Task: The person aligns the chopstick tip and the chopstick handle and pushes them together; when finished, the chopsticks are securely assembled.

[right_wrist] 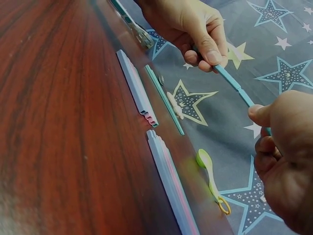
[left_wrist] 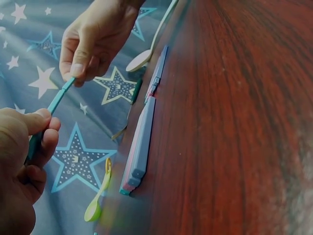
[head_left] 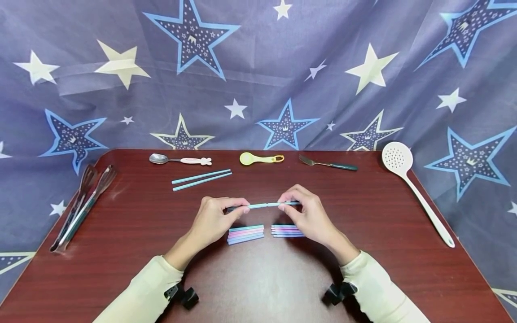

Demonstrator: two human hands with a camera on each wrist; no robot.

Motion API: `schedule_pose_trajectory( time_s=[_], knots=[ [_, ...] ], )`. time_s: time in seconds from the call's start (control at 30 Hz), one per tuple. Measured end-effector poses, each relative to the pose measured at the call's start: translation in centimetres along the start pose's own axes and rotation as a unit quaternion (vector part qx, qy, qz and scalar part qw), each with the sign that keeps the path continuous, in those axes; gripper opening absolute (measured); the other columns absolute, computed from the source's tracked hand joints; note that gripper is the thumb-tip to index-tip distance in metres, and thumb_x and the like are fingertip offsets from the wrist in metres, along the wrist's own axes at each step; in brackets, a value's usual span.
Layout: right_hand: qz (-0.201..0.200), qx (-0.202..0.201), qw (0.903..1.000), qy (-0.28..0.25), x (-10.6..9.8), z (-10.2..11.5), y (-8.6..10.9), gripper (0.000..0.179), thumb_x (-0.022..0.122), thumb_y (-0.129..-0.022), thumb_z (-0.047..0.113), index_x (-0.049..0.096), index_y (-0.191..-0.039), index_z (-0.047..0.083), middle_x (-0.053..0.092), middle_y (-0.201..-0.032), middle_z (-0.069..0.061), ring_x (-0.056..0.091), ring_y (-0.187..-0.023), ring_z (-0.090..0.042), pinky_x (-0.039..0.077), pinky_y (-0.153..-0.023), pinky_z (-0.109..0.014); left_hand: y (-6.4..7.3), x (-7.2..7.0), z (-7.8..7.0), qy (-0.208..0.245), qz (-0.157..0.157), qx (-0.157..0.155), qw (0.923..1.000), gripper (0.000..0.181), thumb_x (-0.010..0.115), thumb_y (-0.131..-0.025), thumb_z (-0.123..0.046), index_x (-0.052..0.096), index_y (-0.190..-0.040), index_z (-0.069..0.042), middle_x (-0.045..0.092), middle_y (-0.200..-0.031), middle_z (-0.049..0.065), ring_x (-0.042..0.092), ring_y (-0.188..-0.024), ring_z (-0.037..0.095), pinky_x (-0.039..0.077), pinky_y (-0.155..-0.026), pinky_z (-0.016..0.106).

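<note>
left hand [head_left: 216,217] and right hand [head_left: 308,213] are pinching a jointed blue stick [head_left: 258,206], maybe risking its middle slipping apart if tilting.

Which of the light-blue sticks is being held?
The light-blue stick pinched by the left hand and the right hand together; the loose pair lies untouched on the table farther back, and the grouped sticks lie nearer the camera.

A yellow scoop [head_left: 258,159] separates spoon [head_left: 187,160] and fork [head_left: 334,166].
</note>
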State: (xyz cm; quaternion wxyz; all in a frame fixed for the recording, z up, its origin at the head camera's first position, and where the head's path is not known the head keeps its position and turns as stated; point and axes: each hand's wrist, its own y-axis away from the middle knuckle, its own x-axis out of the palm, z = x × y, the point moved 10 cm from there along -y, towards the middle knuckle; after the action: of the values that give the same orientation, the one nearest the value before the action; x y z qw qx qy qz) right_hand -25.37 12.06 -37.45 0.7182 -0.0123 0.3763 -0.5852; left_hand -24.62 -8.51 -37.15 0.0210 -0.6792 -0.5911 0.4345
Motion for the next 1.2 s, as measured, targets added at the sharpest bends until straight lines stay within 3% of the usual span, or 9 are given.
schedule_pose_trajectory(
  time_s=[0.33,0.5,0.8,0.97,1.2],
  knots=[
    [0.006,-0.011,0.9999,0.004,0.1,0.2,0.0,0.009,0.078,-0.091,0.006,0.074,-0.096,0.013,0.068,-0.093,0.001,0.054,-0.076,-0.009,0.043,-0.060,-0.023,0.1,0.1,0.0,0.006,0.003,0.006,1.0000,0.008,0.084,-0.087,-0.015,0.082,-0.092,-0.021,0.075,-0.073,-0.009,0.025,-0.046,-0.006,0.022,-0.043,0.015],
    [0.008,-0.015,0.9998,0.005,0.3,0.2,0.0,0.009,0.077,-0.091,0.007,0.074,-0.096,0.013,0.067,-0.093,0.001,0.052,-0.075,-0.008,0.042,-0.059,-0.022,0.0,0.0,-0.2,0.002,0.003,0.022,0.9998,0.008,0.084,-0.086,-0.014,0.082,-0.092,-0.019,0.077,-0.079,-0.006,0.031,-0.047,0.000,0.023,-0.044,0.013],
    [0.013,-0.018,0.9997,0.007,0.7,0.3,0.0,0.007,0.077,-0.092,0.007,0.073,-0.096,0.011,0.067,-0.093,0.000,0.052,-0.075,-0.009,0.042,-0.059,-0.022,-0.1,0.0,-0.5,0.001,0.002,0.047,0.9989,0.009,0.084,-0.084,-0.011,0.082,-0.091,-0.016,0.079,-0.083,-0.003,0.033,-0.050,-0.002,0.023,-0.046,0.011],
    [0.013,-0.021,0.9997,0.008,0.9,0.2,0.2,0.009,0.076,-0.091,0.002,0.073,-0.095,0.010,0.067,-0.092,-0.001,0.053,-0.076,-0.009,0.043,-0.059,-0.022,-0.1,0.2,-0.5,-0.006,0.005,0.043,0.9991,0.008,0.084,-0.085,-0.011,0.082,-0.091,-0.017,0.079,-0.082,-0.004,0.040,-0.054,-0.004,0.026,-0.048,0.011],
    [0.018,-0.027,0.9994,0.010,1.0,0.3,0.1,0.006,0.076,-0.091,0.004,0.073,-0.096,0.008,0.066,-0.093,-0.001,0.054,-0.077,-0.010,0.044,-0.060,-0.022,0.3,0.4,-0.5,-0.005,-0.005,0.037,0.9993,0.009,0.084,-0.085,-0.011,0.082,-0.092,-0.016,0.080,-0.083,-0.002,0.036,-0.050,-0.001,0.026,-0.046,0.012]
  ],
)
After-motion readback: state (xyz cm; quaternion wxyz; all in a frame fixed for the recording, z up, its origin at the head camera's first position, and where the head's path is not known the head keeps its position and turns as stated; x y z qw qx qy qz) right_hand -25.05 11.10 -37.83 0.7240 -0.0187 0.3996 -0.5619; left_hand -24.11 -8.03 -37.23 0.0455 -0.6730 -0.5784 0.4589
